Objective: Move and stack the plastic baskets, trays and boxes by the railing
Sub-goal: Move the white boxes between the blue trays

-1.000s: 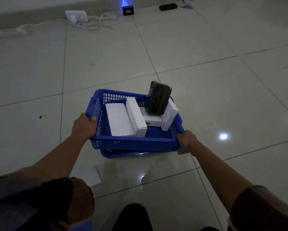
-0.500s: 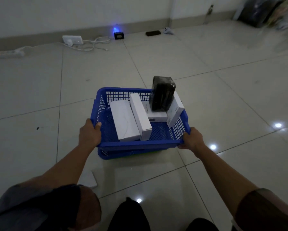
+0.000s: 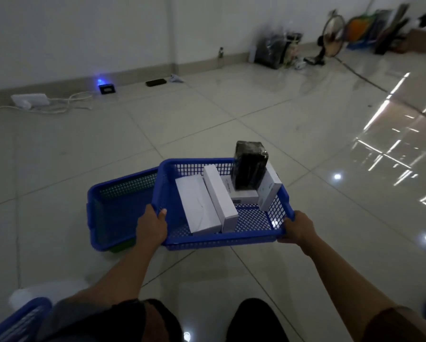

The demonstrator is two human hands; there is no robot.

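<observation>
Far left at the bottom edge, the corner of another blue basket point(image 3: 14, 319) pokes into view, and along the back wall a white power strip point(image 3: 30, 99) lies with its cables next to a small black device with a blue light point(image 3: 107, 88). Moving in, an empty blue basket point(image 3: 113, 213) sits on the tiled floor point(image 3: 207, 124), with something green just showing under its near corner. Overlapping its right side is the loaded blue basket point(image 3: 231, 239), held up off the floor. The left hand point(image 3: 151, 228) grips the near-left corner, thumb hooked over the rim, fingers wrapped underneath and out of sight. Inside, a flat white box point(image 3: 198, 206) lies on the left, a narrow white box point(image 3: 220, 196) stands on edge just beside it, touching. Behind them a dark, shiny wrapped block point(image 3: 250, 166) stands tall on a low white box point(image 3: 244, 196), with one more white box point(image 3: 271, 191) leaning against the right wall. The right hand point(image 3: 298, 228) clamps the near-right corner, fingers curled round the rim. Far right, by the wall, a floor fan point(image 3: 331, 37) and blurred clutter
</observation>
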